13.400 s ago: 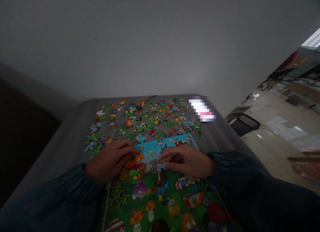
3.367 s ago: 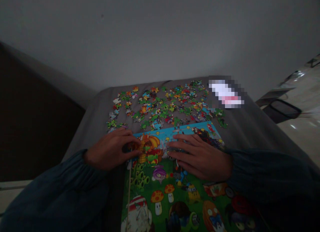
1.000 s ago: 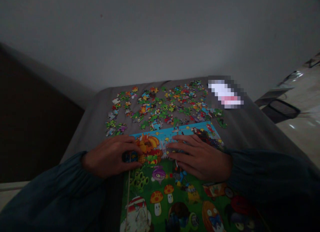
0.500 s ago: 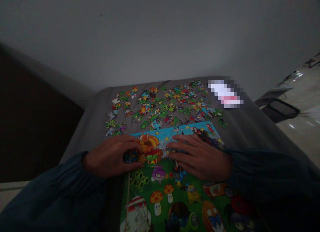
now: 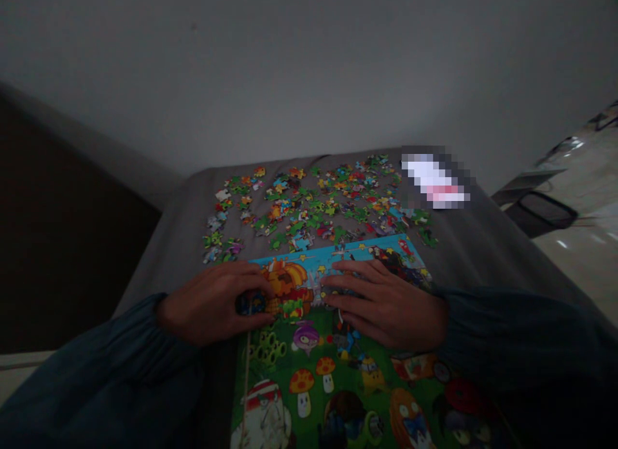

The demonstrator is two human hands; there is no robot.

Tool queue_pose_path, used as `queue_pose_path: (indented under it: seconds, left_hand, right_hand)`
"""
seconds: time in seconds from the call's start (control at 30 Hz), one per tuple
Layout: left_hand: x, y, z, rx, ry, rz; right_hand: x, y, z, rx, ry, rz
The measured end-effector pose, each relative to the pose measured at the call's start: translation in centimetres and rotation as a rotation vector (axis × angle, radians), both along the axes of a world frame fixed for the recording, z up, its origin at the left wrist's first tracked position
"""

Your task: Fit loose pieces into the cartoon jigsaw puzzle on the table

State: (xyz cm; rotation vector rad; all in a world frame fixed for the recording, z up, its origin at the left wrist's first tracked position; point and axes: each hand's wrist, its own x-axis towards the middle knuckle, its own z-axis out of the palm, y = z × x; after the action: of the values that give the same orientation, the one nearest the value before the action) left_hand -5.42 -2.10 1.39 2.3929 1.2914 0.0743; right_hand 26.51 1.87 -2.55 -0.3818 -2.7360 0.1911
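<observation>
A colourful jigsaw puzzle board (image 5: 277,362) lies in front of me, printed with cartoon plants, mushrooms and a blue sky strip along its far edge. At its upper left rests my left hand (image 5: 215,305), the thumb and fingers curved apart like a C, with nothing visible held between them. My right hand (image 5: 389,305) lies flat on the upper right part of the board, fingers spread over the picture. Beyond the board, many loose puzzle pieces (image 5: 316,207) are scattered, mostly green with some orange, blue and red. The hands cover parts of the picture.
Grey cloth (image 5: 487,256) covers the surface under the puzzle. A bright pixelated object (image 5: 434,181) sits at the back right. Behind everything stands a pale wall (image 5: 299,75). Shiny floor (image 5: 579,256) and a dark looped frame (image 5: 548,207) show at the right.
Almost nothing differs. My left hand and sleeve have shifted very slightly left; the right hand, board and loose pieces stay in place.
</observation>
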Motion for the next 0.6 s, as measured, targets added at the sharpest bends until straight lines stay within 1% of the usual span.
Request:
queue_pose_path:
  seconds: [0.6]
  left_hand:
    - [0.02, 0.12, 0.03, -0.011, 0.01, 0.018]
  right_hand:
    - [0.03, 0.03, 0.02, -0.009, -0.006, 0.007]
